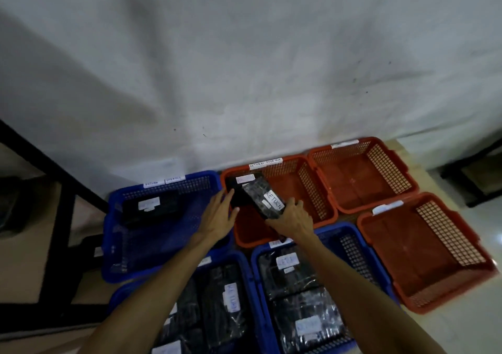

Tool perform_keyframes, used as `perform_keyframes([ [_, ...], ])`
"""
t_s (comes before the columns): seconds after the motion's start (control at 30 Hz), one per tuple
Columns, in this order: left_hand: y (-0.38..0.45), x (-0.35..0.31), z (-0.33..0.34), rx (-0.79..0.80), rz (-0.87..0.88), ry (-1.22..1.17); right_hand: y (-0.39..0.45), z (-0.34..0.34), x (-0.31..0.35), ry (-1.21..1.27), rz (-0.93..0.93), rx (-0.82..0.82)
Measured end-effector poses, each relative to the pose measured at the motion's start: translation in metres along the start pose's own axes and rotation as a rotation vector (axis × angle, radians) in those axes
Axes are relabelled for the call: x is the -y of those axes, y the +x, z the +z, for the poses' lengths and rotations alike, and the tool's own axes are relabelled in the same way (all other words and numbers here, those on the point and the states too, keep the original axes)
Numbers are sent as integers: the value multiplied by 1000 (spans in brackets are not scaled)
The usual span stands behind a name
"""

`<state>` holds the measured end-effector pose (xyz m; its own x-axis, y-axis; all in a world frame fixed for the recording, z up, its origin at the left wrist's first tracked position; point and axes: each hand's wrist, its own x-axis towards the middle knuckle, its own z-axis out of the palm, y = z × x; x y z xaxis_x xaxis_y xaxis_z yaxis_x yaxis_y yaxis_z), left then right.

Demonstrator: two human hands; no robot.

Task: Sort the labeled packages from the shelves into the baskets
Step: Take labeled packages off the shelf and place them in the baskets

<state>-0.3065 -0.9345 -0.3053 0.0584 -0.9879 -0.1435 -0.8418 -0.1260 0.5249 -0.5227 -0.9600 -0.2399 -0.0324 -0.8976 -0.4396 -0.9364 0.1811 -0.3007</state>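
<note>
A black plastic-wrapped package (259,194) with a white label reading RETURN hangs over the left orange basket (320,190), which carries a tag reading RETURN OVER DUE. My right hand (292,217) grips the package's near end. My left hand (218,213) lies with straight fingers against a second black package (239,187) just behind the first, at the basket's left wall. Whether the packages rest on the basket floor I cannot tell.
A blue basket (152,261) at the left holds one black package (150,208). Two near blue baskets (252,280) hold several labeled packages. Two orange baskets (364,174) (423,247) stand at the right. A black shelf frame (58,226) rises at the left; a white wall lies behind.
</note>
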Motion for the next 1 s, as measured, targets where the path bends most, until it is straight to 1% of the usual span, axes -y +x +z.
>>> perform_keyframes([
  [0.13, 9, -25, 17, -11, 54, 119, 22, -9, -23, 122, 68, -52],
  [0.23, 31, -49, 35, -2, 108, 177, 56, -21, -49, 98, 82, -67],
  [0.43, 61, -78, 66, 63, 141, 263, 112, -20, -76, -155, 14, -44],
  [0.63, 70, -70, 75, 124, 121, 370, 134, -4, -72, -374, -118, -27],
  [0.77, 69, -64, 78, 157, 109, 405, 142, 1, -71, -564, -148, -2],
  [1.0, 74, -63, 78, 150, 89, 396, 142, 5, -73, -460, -133, -16],
])
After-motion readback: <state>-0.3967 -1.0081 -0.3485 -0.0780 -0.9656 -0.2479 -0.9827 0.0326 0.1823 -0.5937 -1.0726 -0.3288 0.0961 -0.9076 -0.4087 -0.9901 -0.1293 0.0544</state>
